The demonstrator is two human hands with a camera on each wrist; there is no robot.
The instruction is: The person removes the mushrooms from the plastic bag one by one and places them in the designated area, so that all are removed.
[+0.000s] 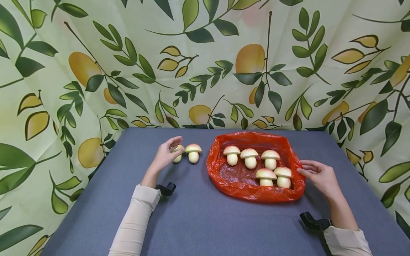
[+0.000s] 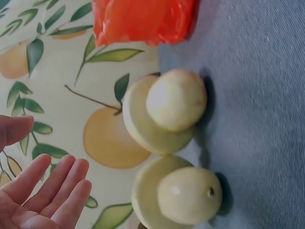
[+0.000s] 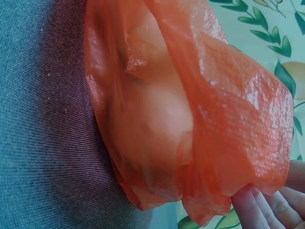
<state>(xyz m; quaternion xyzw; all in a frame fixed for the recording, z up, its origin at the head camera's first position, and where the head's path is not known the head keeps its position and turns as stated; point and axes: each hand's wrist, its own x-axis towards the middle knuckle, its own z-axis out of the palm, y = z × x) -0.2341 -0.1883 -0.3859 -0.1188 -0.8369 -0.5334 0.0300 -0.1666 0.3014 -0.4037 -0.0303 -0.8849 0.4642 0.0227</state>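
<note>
Two pale toy mushrooms with pinkish cap tops stand on the grey table left of a red plastic bag [image 1: 256, 197]. My left hand [image 1: 166, 154] hovers at the leftmost mushroom [image 1: 177, 156], partly covering it in the head view. The left wrist view shows those relaxed fingers [image 2: 52, 191] apart from this mushroom [image 2: 186, 195] and from its neighbour [image 1: 193, 153]. Several similar mushrooms [image 1: 249, 158] lie inside the opened bag. At the bag's right rim, my right hand [image 1: 320, 176] pinches the thin plastic between thumb and fingers.
The grey cloth-covered table [image 1: 192, 220] extends around the bag. A leaf-and-fruit patterned curtain [image 1: 205, 71] hangs behind and at both sides. Black wrist devices [image 1: 315, 222] are on both forearms.
</note>
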